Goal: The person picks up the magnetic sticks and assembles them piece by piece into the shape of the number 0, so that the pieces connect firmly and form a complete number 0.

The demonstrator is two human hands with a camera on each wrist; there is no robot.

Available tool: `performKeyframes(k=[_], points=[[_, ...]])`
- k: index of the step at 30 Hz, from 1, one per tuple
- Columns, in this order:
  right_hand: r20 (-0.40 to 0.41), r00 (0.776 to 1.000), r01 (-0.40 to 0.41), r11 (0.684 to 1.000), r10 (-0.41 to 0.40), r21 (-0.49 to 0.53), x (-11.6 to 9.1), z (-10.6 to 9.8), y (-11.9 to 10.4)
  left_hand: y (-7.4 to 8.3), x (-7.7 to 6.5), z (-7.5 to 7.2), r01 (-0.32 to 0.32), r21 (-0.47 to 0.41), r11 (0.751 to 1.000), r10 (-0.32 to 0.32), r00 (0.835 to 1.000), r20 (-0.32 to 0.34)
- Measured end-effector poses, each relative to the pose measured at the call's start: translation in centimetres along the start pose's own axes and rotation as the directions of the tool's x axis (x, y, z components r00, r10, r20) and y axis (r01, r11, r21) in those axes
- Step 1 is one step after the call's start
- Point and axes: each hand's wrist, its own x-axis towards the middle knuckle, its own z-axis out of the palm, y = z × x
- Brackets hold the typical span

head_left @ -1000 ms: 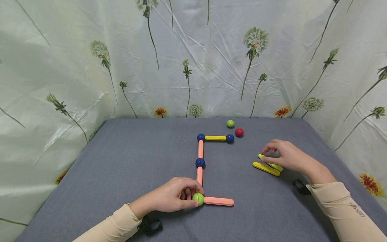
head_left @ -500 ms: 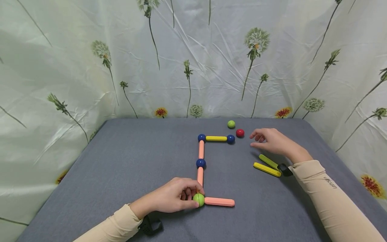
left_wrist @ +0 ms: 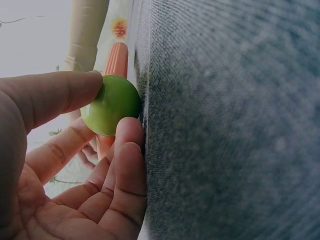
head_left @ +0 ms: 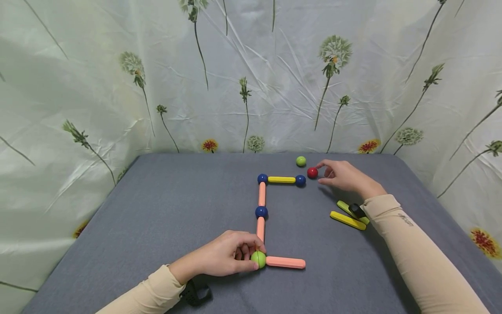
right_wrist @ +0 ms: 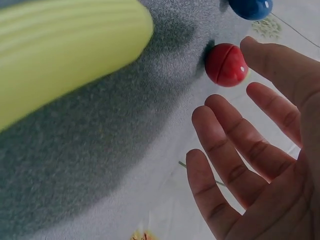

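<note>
My left hand (head_left: 227, 253) pinches a green ball (left_wrist: 112, 105) between thumb and fingers at the near corner of a ball-and-stick frame. One salmon stick (head_left: 285, 262) runs right from that ball, and another salmon stick (head_left: 260, 229) leads away to a blue ball (head_left: 261, 212). Farther back come a third salmon stick (head_left: 262, 194), a blue corner ball (head_left: 262, 179), a yellow stick (head_left: 281, 179) and a blue end ball (head_left: 300, 180). Beside a red ball (head_left: 312, 172), my right hand (head_left: 345, 176) has thumb and fingers spread, fingertips right at the ball's side.
A loose green ball (head_left: 300, 161) lies behind the red one. Under the right wrist are a yellow stick (head_left: 347, 220) and a yellow-green stick (head_left: 343, 206), partly hidden by the wrist camera (head_left: 357, 211). A flowered curtain (head_left: 219, 87) hangs behind the grey table (head_left: 176, 196).
My right hand has left the yellow-green stick, which stays on the table, and has moved back and left to the red ball. The left hand stays on the green ball.
</note>
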Motion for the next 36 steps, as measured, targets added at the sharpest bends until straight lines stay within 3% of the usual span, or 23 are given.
performKeyframes(k=[18,36], points=[[-0.004,1.000,0.000,1.000,0.000,-0.008,2.0,0.5,-0.2,0.0,0.0,-0.1,-0.001,-0.013,1.000,0.001,1.000,0.002],[-0.010,1.000,-0.022,0.998,0.022,0.057,2.6,0.9,0.2,0.0,0.0,-0.1,-0.017,-0.027,0.999,0.017,1.000,0.007]])
